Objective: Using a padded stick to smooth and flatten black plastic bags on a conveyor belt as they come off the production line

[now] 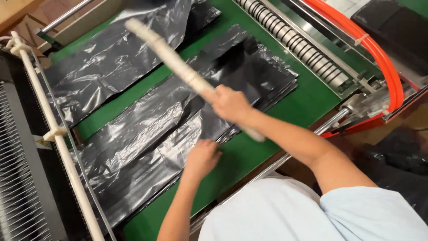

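**Hands at a stack of black film on a green machine bed**

A green table of a bag-making machine fills the view, and every place below is told from the stack of black plastic bags lying across its middle. A second sheet of black film lies beyond the stack, toward the far left corner of the bed. Along the left of the stack runs a white rail, with a ribbed grey panel outside it. To the right of the stack sits a ribbed metal roller, and past that an orange hose curves around the machine's frame.

The right hand hovers over the right part of the stack, fist clenched around a pale wrapped stick. The stick slants up and away over the film, and a short end pokes out below the fist; it is motion-blurred.

The left hand rests on the near edge of the stack, fingers curled down onto the film. Whether it pinches the layers or only presses them, I cannot tell.

A light blue shirt fills the near corner.
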